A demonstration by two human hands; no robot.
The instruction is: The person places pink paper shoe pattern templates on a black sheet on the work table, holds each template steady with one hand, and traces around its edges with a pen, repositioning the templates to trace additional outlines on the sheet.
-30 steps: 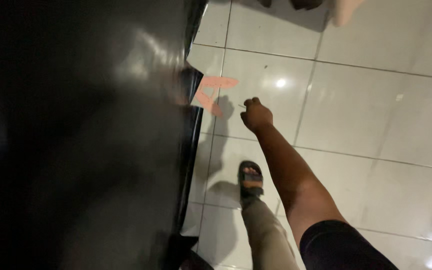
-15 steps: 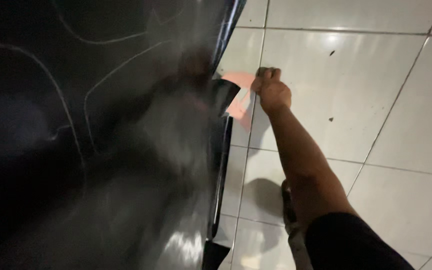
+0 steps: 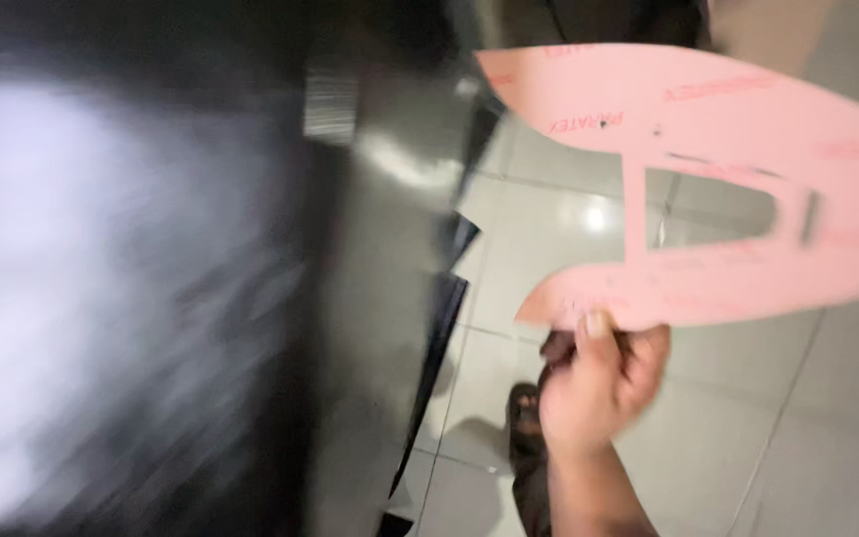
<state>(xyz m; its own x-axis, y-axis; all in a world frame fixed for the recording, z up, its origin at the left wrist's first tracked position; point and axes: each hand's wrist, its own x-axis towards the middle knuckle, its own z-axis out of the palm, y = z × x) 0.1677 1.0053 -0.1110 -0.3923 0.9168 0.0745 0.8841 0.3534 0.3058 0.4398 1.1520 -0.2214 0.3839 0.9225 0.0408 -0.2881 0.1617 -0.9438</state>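
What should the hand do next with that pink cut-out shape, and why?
Probably lower the pink template flat onto the shiny black sheet. The right hand pinches only its bottom edge, holding it in the air over the tiled floor, beside the sheet.

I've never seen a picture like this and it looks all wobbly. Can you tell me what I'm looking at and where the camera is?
The camera sits on a person's head and looks down, so you see what that person sees. It looks smeared because the picture is blurred. There is no machine here, just a person using bare hands. One hand comes up from the bottom, most likely the right one, and pinches the lower edge of a flat pink card cut-out shape with a window-like hole in it. The other hand is out of sight. On the left hangs a big shiny black sheet with a jagged cut edge. Under everything is a pale tiled floor. Below the hand you can see a foot in a dark sandal.
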